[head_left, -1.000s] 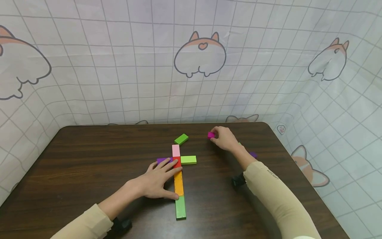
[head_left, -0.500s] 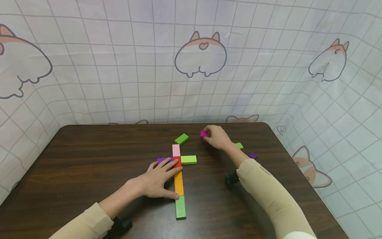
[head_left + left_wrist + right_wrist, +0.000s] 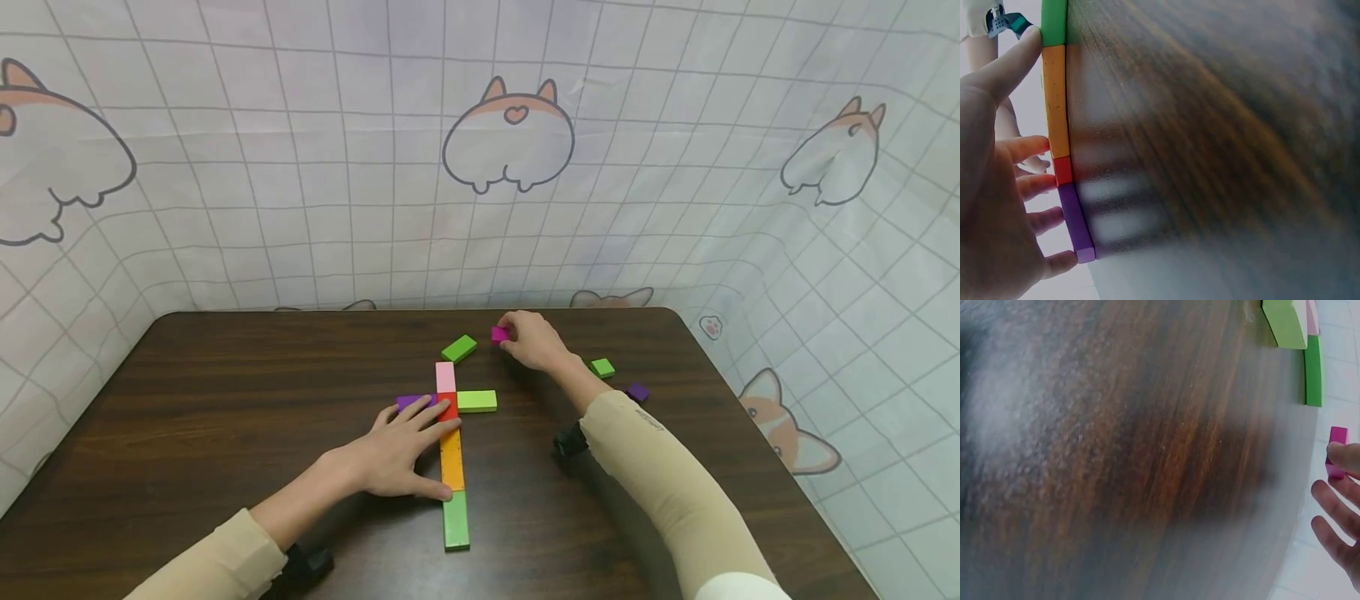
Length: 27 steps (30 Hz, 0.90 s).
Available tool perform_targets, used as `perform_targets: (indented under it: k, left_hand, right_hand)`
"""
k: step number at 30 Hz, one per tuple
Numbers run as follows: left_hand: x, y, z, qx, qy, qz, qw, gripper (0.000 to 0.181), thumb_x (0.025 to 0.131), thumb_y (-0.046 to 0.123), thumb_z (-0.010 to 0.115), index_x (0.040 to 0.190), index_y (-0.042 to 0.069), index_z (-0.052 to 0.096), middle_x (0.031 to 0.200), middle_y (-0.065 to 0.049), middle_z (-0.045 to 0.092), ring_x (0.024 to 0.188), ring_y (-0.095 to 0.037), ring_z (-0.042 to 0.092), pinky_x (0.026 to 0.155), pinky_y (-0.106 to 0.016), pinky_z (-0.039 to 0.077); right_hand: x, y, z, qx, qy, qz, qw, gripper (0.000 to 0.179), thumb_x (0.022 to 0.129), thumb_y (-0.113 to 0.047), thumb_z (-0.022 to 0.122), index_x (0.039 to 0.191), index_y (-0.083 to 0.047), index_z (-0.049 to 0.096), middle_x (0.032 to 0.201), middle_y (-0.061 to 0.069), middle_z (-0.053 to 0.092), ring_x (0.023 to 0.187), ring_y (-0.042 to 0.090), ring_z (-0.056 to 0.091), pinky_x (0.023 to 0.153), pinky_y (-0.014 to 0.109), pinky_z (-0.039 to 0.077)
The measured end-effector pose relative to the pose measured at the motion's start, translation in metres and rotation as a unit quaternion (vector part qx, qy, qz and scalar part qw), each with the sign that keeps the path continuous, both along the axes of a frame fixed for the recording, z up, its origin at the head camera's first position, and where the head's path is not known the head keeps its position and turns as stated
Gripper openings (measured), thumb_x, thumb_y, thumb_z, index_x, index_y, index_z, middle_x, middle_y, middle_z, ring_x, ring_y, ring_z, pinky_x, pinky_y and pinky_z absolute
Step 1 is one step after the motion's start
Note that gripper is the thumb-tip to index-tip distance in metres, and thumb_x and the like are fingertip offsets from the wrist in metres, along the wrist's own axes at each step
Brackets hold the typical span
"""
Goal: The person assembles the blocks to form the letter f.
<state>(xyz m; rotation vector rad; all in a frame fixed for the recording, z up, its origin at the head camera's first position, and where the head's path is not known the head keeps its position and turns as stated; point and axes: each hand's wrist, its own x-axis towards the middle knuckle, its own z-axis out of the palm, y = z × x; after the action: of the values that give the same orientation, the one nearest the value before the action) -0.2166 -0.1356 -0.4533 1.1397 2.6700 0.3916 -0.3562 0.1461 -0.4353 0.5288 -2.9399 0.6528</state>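
My left hand (image 3: 399, 456) lies with spread, straight fingers over a row of blocks, its fingertips touching them. The row holds a pink block (image 3: 446, 377), a red block (image 3: 1063, 170), an orange block (image 3: 452, 458) and a green block (image 3: 456, 525) end to end. A purple block (image 3: 1077, 219) sits left of the red one, partly under my fingers in the head view; a lime block (image 3: 477, 402) sits on its right. Farther back, my right hand (image 3: 534, 340) pinches a magenta block (image 3: 1337, 435) between thumb and finger.
Beyond the pink end lies a tilted green block (image 3: 459, 348). Right of my right forearm are a small green block (image 3: 602, 367) and a dark purple block (image 3: 637, 392). The dark wooden table (image 3: 225, 400) ends at a white patterned curtain (image 3: 300, 167).
My right hand has moved left with the magenta block, toward the tilted green block. The small green block now shows fully beside the forearm. My left hand has stayed on the row.
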Motion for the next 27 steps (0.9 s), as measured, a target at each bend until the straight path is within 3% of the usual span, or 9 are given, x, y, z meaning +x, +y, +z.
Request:
perform_targets:
  k: [27]
  left_hand:
    - [0.0,-0.001,-0.002,-0.004,0.004,0.002,1.0,0.098,0.084,0.077,0.063,0.161,0.022,0.036,0.169,-0.007,0.023,0.155,-0.036,0.012,0.113,-0.072,0.013]
  right_hand:
    - [-0.018,-0.024,-0.006,0.041,-0.011,0.004,0.9991,0.031,0.097,-0.009,0.071,0.128,-0.004,0.068,0.123,0.012,0.068,0.112,0.027,0.063,0.098,0.044,0.05]
